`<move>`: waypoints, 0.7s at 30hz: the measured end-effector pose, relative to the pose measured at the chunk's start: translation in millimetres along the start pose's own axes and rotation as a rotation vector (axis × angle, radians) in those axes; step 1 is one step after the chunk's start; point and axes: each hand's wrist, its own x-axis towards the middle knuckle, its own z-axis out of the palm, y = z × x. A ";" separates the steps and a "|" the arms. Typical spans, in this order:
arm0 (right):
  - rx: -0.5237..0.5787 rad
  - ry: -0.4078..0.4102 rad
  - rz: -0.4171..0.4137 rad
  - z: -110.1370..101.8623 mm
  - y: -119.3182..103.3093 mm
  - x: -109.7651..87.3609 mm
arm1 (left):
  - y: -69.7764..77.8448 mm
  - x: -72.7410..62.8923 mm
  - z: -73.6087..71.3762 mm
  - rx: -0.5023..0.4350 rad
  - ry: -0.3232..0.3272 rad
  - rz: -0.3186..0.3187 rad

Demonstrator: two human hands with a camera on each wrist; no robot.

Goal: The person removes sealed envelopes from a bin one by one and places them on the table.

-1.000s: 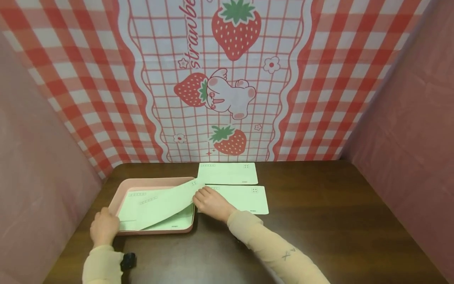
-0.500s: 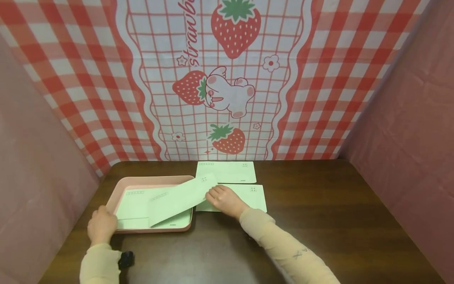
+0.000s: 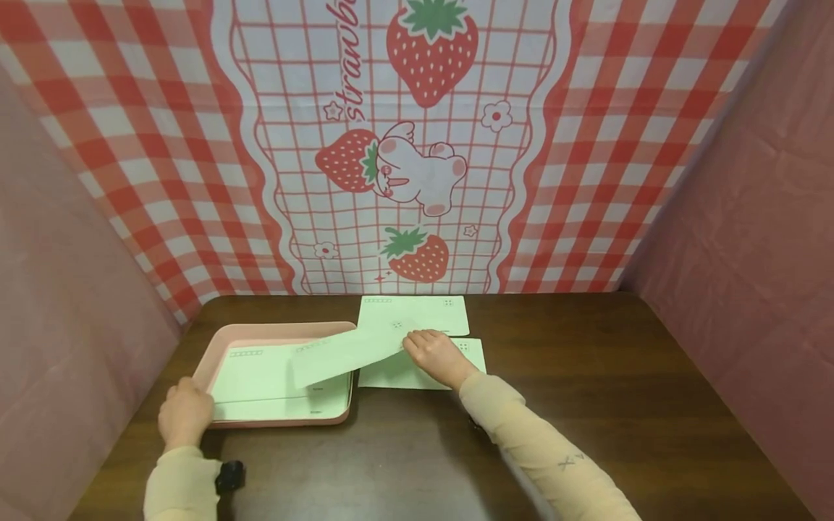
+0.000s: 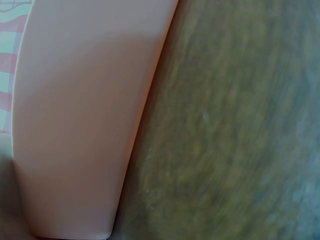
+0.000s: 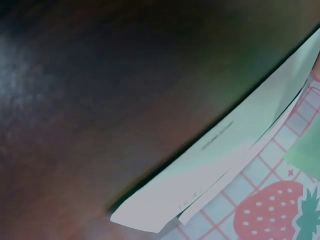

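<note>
My right hand (image 3: 438,354) pinches a pale green envelope (image 3: 352,351) by its right end. The envelope slants up from over the tray, its left end overlapping the envelopes inside and its right end above those on the table. At the front left corner, my left hand (image 3: 185,412) grips the rim of the pink tray (image 3: 224,339). Several envelopes (image 3: 260,376) lie in the tray, one offset on another. In the left wrist view the tray's outer wall (image 4: 90,115) fills the left half. Envelopes on the table (image 5: 220,140) show in the right wrist view.
Two envelopes lie right of the tray on the brown table (image 3: 573,405), one at the back (image 3: 417,311) and one in front (image 3: 397,373). Behind the table hangs a strawberry-patterned cloth (image 3: 417,159). Pink cloth walls (image 3: 736,239) stand on both sides.
My right hand has moved right, drawing the held envelope along; its left end has slid right and lifted off the tray's front part. My left hand stays at the tray corner.
</note>
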 end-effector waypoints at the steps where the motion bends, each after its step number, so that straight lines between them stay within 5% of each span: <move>1: 0.006 -0.004 0.003 0.1 0.1 -0.1 | -0.8 0.1 -0.1 -0.002 0.001 0.001; 14: 0.060 -0.055 0.110 -8.3 33.6 -11.6 | -0.2 -0.9 -3.8 -0.016 0.008 -0.006; 21: 0.080 -0.084 0.230 -15.6 71.7 -43.6 | -1.4 1.6 -0.8 -0.002 -0.017 -0.018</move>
